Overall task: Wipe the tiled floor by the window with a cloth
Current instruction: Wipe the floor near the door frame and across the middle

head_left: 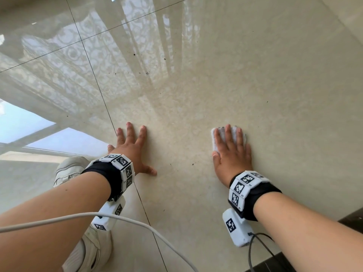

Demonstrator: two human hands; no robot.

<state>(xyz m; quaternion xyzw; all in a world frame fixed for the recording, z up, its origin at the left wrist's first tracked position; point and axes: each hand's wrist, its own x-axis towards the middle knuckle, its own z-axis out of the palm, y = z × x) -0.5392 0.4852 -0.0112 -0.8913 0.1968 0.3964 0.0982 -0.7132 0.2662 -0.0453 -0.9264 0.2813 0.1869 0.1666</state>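
Observation:
Glossy beige floor tiles [196, 99] fill the view, mirroring a window and patterned curtains at the left. A small white cloth [215, 142] lies flat on the tile under my right hand [232, 154], whose fingers are spread and press down on it; only its far and left edges show. My left hand [130, 152] rests palm down on the bare tile to the left, fingers apart, holding nothing. Both wrists carry black bands with white marker blocks. Dark specks of dirt [147, 72] dot the tile farther ahead, and one speck [192, 164] lies between my hands.
A white shoe [68, 169] stands under my left forearm. A white cable [137, 224] crosses the lower left and a dark cable [259, 250] hangs from the right wrist unit. A dark strip [351, 218] borders the tiles at lower right. Grout lines [92, 69] run diagonally.

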